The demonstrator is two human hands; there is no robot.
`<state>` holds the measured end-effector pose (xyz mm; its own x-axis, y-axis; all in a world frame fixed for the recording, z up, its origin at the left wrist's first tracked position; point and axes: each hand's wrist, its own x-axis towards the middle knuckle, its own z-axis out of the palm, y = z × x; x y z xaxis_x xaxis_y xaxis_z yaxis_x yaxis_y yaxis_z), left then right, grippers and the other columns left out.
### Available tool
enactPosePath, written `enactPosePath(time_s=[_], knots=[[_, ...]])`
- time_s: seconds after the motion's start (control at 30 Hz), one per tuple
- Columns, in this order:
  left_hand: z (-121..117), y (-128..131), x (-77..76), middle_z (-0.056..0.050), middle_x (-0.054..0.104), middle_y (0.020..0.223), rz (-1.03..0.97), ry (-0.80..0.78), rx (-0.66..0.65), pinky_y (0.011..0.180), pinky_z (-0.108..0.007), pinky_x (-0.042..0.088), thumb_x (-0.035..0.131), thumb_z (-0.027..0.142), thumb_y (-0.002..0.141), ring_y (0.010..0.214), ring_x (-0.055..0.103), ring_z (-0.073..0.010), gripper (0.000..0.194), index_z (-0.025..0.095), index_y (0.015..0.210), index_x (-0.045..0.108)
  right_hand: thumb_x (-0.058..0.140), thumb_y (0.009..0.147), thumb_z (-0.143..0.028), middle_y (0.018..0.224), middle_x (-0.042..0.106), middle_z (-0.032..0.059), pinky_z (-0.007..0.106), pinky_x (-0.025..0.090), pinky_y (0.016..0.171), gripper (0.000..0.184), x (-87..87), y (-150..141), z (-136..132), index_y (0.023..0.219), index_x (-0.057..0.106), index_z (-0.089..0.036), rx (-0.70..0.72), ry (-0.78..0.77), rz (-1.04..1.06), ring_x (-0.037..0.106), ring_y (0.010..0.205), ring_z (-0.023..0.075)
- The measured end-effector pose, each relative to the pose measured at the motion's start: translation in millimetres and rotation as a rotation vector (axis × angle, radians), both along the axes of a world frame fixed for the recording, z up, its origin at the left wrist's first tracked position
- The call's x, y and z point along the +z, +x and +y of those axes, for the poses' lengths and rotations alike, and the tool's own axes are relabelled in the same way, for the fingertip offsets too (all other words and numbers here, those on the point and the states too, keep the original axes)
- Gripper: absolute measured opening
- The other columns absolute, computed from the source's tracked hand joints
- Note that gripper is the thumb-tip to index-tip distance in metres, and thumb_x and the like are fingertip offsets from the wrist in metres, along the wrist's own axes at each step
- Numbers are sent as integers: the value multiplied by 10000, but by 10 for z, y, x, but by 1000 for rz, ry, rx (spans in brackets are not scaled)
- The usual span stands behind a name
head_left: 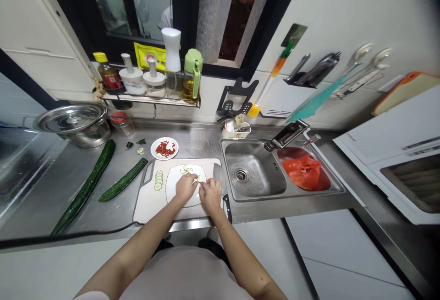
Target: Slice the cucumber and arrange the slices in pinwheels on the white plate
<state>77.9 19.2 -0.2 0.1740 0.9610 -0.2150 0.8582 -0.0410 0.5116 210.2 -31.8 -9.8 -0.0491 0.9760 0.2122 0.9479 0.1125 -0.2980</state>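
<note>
My left hand (pixel 186 187) and my right hand (pixel 211 194) meet over a white plate (pixel 171 194), fingers closed. Between their fingertips shows a small pale-green cucumber slice (pixel 199 178), its edges partly hidden by the fingers. Several cucumber slices (pixel 186 169) lie near the plate's far rim. The plate rests on a pale cutting board (pixel 147 204), where a row of overlapping cucumber slices (pixel 158 181) sits left of it. Along the board's right side lies a kitchen knife (pixel 227 206) with a black handle, beside my right hand.
Left of the board lie a cut cucumber (pixel 123 181) and a longer one (pixel 87 192). Behind stands a small plate of chopped red pieces (pixel 165 148). A lidded steel pot (pixel 77 126) is at far left. At right, the sink (pixel 254 171) adjoins a basin with a red bag (pixel 302 172).
</note>
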Motion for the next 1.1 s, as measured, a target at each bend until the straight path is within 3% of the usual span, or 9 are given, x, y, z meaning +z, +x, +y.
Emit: enactPosePath(time_s=[0.33, 0.53, 0.77, 1.1], knots=[[-34, -8, 16, -23, 659, 981, -46, 34, 26, 800, -272, 429, 523, 288, 880, 970, 581, -180, 265, 259, 1110, 651, 543, 879, -254, 1026, 520, 73, 358, 315, 872, 208, -13, 9, -2, 1011, 703, -240, -3, 13, 38, 400, 982, 232], [-209, -69, 68, -22, 667, 943, -126, 39, 59, 804, -270, 437, 522, 309, 880, 940, 600, -177, 263, 243, 1094, 659, 532, 887, -249, 1038, 531, 80, 352, 322, 862, 237, 0, 41, -8, 1058, 694, -228, -34, 26, 82, 405, 995, 232], [-525, -506, 76, -16, 684, 903, -239, 59, 209, 791, -273, 449, 501, 360, 874, 862, 618, -173, 269, 235, 1031, 681, 514, 887, -212, 1010, 544, 79, 354, 322, 913, 228, 34, 76, -102, 1024, 697, -216, -82, 43, 106, 399, 1022, 231], [-698, -1147, -25, 6, 673, 837, -132, 39, 516, 690, -258, 415, 512, 422, 841, 785, 616, -178, 298, 272, 1044, 670, 499, 889, -207, 1006, 548, 75, 356, 333, 896, 228, 43, 87, -172, 989, 703, -214, -71, 55, 137, 407, 995, 227]])
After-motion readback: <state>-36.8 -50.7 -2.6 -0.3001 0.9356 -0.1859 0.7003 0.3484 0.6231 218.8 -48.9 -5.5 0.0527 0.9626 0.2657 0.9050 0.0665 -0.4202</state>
